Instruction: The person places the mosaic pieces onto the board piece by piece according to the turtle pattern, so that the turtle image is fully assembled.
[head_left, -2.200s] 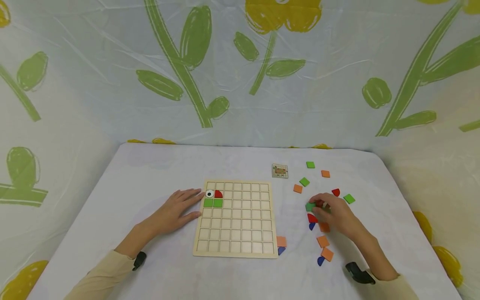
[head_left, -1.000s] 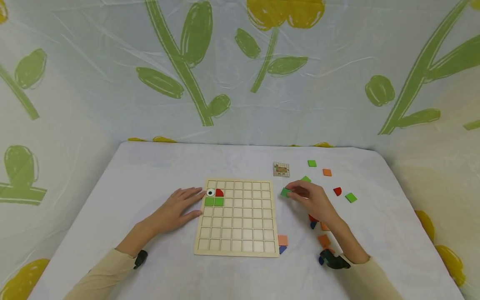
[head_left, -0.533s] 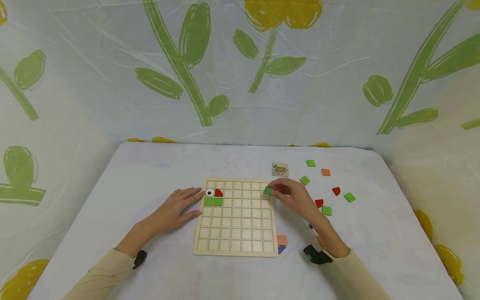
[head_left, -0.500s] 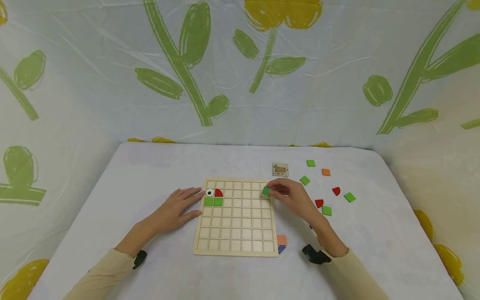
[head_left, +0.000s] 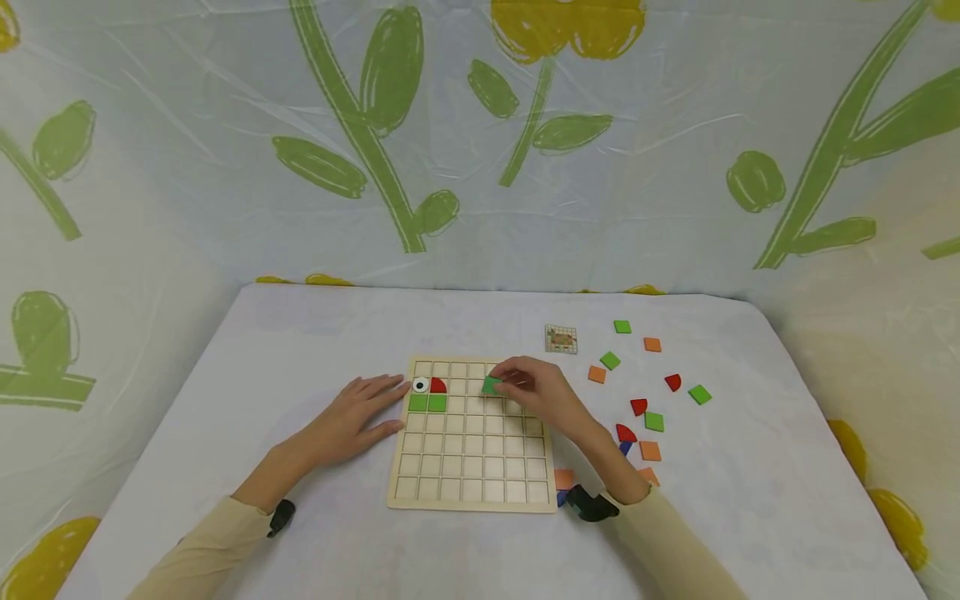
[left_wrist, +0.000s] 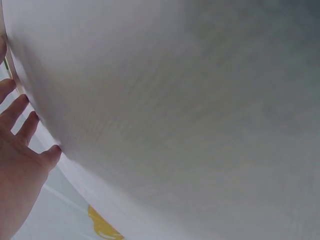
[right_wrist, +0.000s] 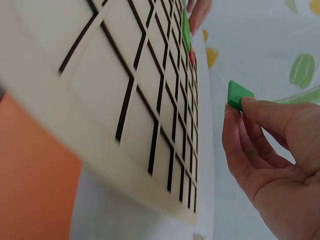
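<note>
My right hand [head_left: 546,395] pinches a green square tile [head_left: 491,386] between thumb and fingertips, above the upper right part of the wooden grid board [head_left: 471,506]. In the right wrist view the same tile [right_wrist: 239,95] is held clear of the board. My left hand [head_left: 341,425] lies with fingers spread on the table, its fingertips at the board's left edge. Near that edge, an eye tile [head_left: 421,386] and a red quarter-circle tile [head_left: 438,386] fill cells in one row. Two green tiles [head_left: 427,403] sit directly below them.
Right of the board lie loose pieces: green squares [head_left: 654,422], orange squares [head_left: 650,451] and red quarter-circles [head_left: 672,382]. An orange tile [head_left: 564,478] and a blue piece touch the board's lower right side. A small picture card [head_left: 561,339] lies beyond the board's upper right corner.
My right hand picked up the green tile from the loose pieces on the right and carried it left over the board. The left hand stayed in place.
</note>
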